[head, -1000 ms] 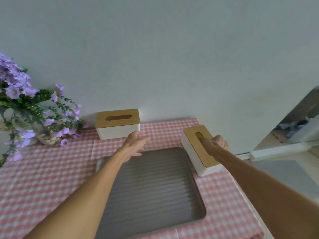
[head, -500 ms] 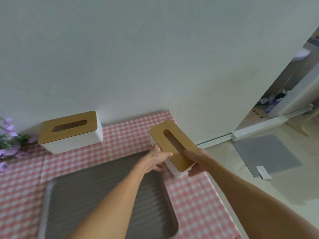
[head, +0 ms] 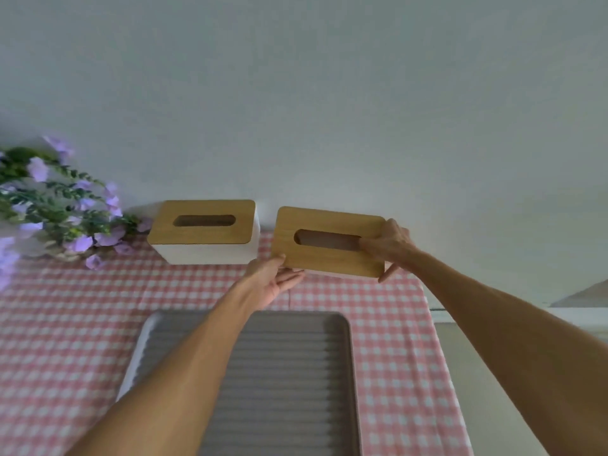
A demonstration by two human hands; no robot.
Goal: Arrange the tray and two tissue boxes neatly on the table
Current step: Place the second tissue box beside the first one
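Two white tissue boxes with wooden slotted lids are at the back of the table. The left tissue box (head: pixel 204 230) stands against the wall. The right tissue box (head: pixel 329 241) is held between both hands, tilted toward me, just right of the first with a small gap. My left hand (head: pixel 274 281) grips its near left corner from below. My right hand (head: pixel 390 246) holds its right end, a finger at the slot. A grey ribbed tray (head: pixel 289 373) lies in front, partly under my left forearm.
A pink and white checked cloth (head: pixel 65 317) covers the table. Purple artificial flowers (head: pixel 62 205) stand at the back left beside the left box. A pale wall runs behind. The table's right edge (head: pixel 437 343) drops to the floor.
The right tissue box has been turned from lengthwise to crosswise and carried back and left, next to the other box. Both hands moved with it, and the head view swung back left.
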